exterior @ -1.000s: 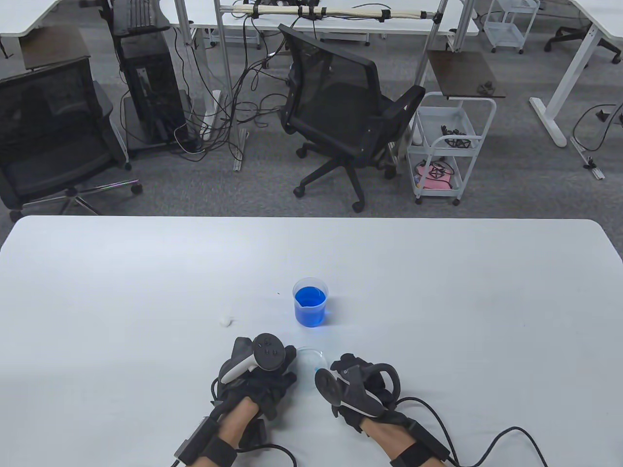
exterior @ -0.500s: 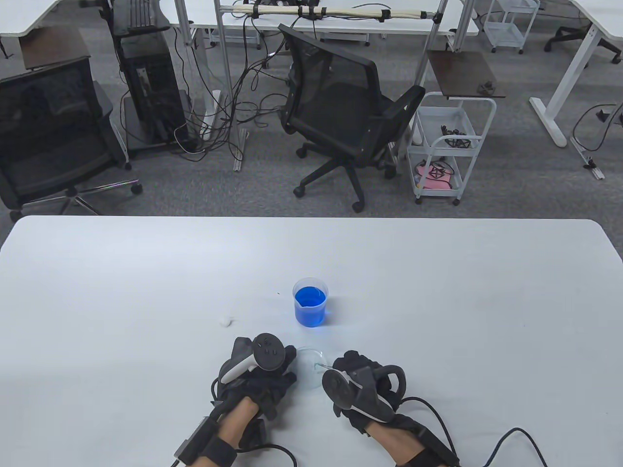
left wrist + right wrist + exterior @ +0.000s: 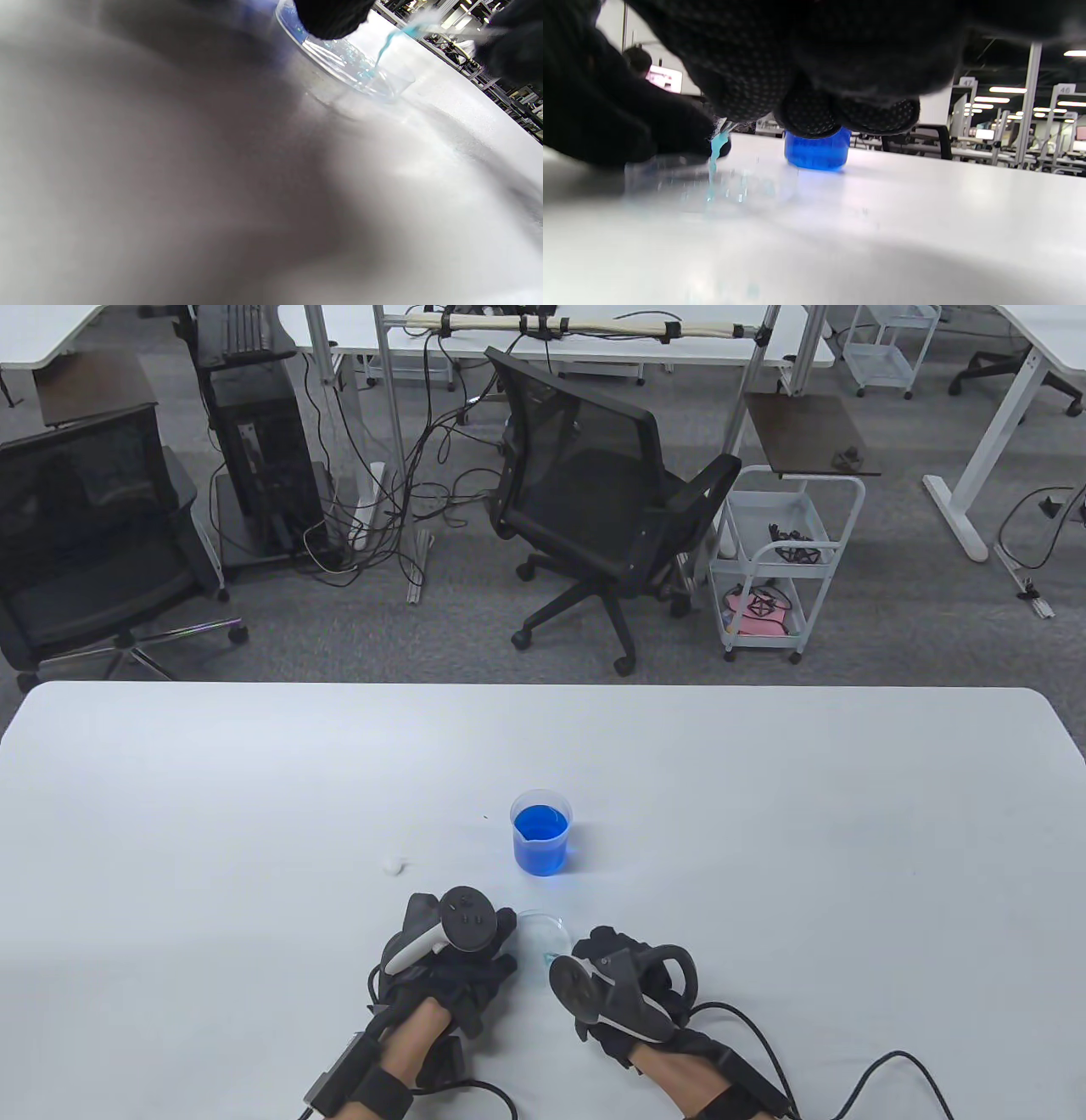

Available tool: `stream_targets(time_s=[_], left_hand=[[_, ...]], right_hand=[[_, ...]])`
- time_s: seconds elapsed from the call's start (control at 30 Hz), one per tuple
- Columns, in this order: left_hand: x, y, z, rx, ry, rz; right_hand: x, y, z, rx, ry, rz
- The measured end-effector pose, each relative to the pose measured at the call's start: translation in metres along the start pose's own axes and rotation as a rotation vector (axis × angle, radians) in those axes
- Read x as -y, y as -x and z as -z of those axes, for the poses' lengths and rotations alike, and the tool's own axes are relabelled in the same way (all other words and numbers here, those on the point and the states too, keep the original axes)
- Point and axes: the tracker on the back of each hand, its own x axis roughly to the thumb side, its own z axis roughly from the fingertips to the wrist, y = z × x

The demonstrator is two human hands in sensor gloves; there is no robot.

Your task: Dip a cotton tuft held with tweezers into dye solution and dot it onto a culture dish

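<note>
The right hand (image 3: pixel 624 984) pinches the tweezers (image 3: pixel 724 126), and their blue cotton tuft (image 3: pixel 714 154) touches the dish (image 3: pixel 543 937) on the surface (image 3: pixel 764 831). Dab softly, then lift straight up. The left hand (image 3: pixel 454 954) steadies the dish rim. The cup of dye (image 3: pixel 540 841) stands just behind. Gloves hide most of the tweezers.

One beaker (image 3: pixel 541 831) of blue dye, one dish (image 3: pixel 543 937), one loose cotton tuft (image 3: pixel 392 864), two gloved hands (image 3: pixel 454 954) (image 3: pixel 624 984), one table (image 3: pixel 254 780).
</note>
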Motion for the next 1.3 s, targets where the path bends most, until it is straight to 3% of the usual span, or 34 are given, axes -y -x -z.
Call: stream_targets(time_s=[0.17, 0.47, 0.63, 1.07, 1.3], left_hand=[[0.000, 0.000, 0.000, -0.001, -0.001, -0.003], [0.000, 0.000, 0.000, 0.000, -0.001, -0.003], [0.000, 0.000, 0.000, 0.000, -0.001, -0.003], [0.000, 0.000, 0.000, 0.003, 0.000, -0.005], [0.001, -0.001, 0.000, 0.004, 0.000, -0.006]], right_hand=[[0.014, 0.001, -0.001, -0.004, 0.055, 0.032], [-0.021, -0.014, -0.001, 0.049, -0.062, -0.040], [-0.024, -0.014, -0.001, 0.053, -0.073, -0.047], [0.009, -0.005, 0.011, -0.013, 0.048, 0.025], [-0.019, -0.011, 0.013, 0.017, -0.044, -0.045]])
